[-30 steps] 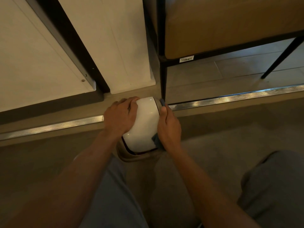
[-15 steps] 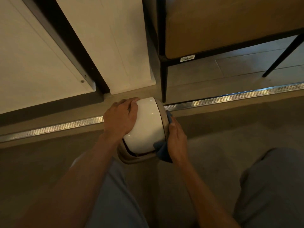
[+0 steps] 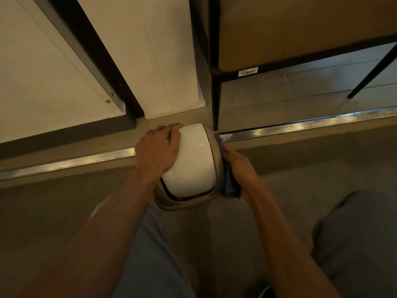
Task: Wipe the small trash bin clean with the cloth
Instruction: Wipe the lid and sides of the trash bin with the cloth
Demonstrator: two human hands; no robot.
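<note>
1. Your left hand [image 3: 158, 150] curls round the trash bin [image 3: 192, 161] at its 9 o'clock, gripping the white lid.
2. Your right hand [image 3: 241, 171] presses the blue cloth [image 3: 229, 183] at 3 o'clock.
3. Bin sits on the floor [image 3: 300, 173].

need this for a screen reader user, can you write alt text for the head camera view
Seen from above, a person's left hand steadies the white lid of a small trash bin on the floor while the right hand presses a blue cloth against the bin's right side. A metal floor strip runs behind it, beside a black chair leg.
</note>
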